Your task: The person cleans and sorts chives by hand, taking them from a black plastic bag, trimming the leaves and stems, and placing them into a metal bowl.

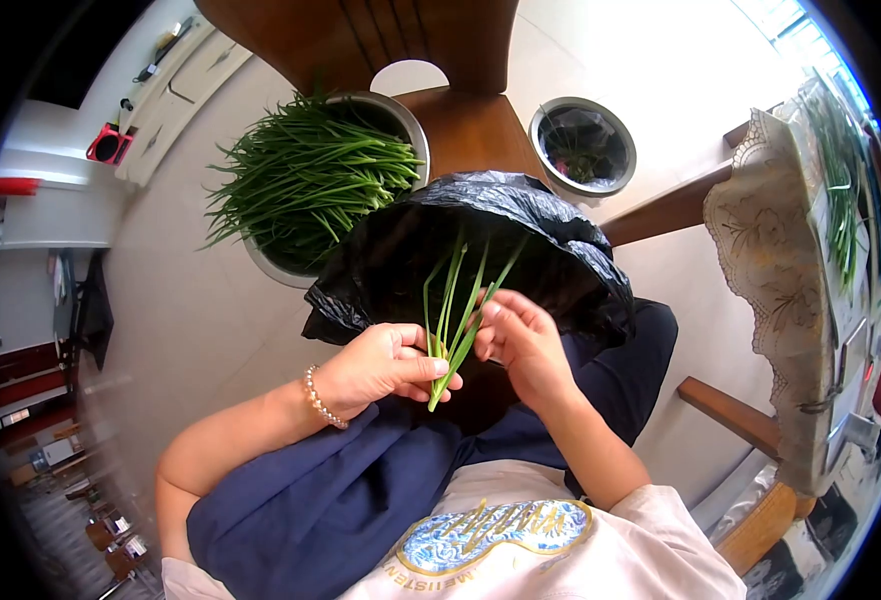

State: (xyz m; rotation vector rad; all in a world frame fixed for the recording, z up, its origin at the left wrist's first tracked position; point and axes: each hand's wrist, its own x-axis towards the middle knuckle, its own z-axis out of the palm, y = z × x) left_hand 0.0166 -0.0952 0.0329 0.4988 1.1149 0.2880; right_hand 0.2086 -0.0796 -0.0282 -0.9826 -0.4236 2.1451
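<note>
My left hand (390, 372), with a beaded bracelet on its wrist, pinches the pale base of a few long green stalks (448, 310). Their tips spread upward over the open mouth of a black plastic bag (550, 205). On the right side of the stalks, my right hand (520, 345) has its thumb and index finger closed on one green blade. The bag lies in front of my knees. Beyond it to the left, a large heap of green stalks (310, 180) fills a metal basin (415, 130) and hangs over its rim.
A wooden chair (470, 130) stands ahead, behind the bag. Right of it, a smaller metal bowl (625, 150) lined with plastic holds plant scraps. A table with a lace cloth (760, 230) is at the right, with more green stalks (840, 200) on it.
</note>
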